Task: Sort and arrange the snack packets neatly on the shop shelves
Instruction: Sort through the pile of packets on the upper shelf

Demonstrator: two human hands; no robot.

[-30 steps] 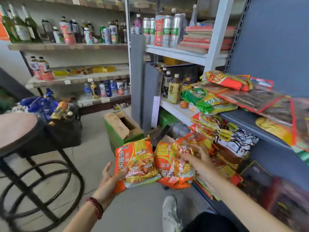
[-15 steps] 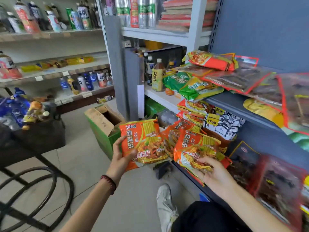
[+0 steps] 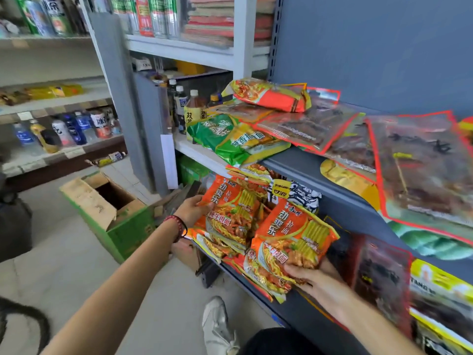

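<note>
My left hand (image 3: 190, 210) grips the left edge of an orange noodle packet (image 3: 230, 213), held against the pile on the lower grey shelf (image 3: 302, 311). An identical orange noodle packet (image 3: 294, 234) is in my right hand (image 3: 314, 280), gripped at its bottom edge and standing tilted on that shelf, with more orange packets bunched beneath it. On the upper shelf (image 3: 302, 165) lie green noodle packets (image 3: 230, 139), an orange-red packet (image 3: 271, 94) and flat red-edged clear packets (image 3: 422, 165). A black-and-white packet (image 3: 302, 194) sits behind the orange ones.
An open green cardboard box (image 3: 107, 208) stands on the floor at the left. Bottles (image 3: 190, 108) fill the white shelf unit behind, and more drinks line the far-left shelves (image 3: 64, 129). My shoe (image 3: 217, 326) rests on the floor below. More packets (image 3: 440, 298) crowd the lower right.
Both hands have carried their orange packets rightward and up to the lower shelf. The view has swung toward the shelves.
</note>
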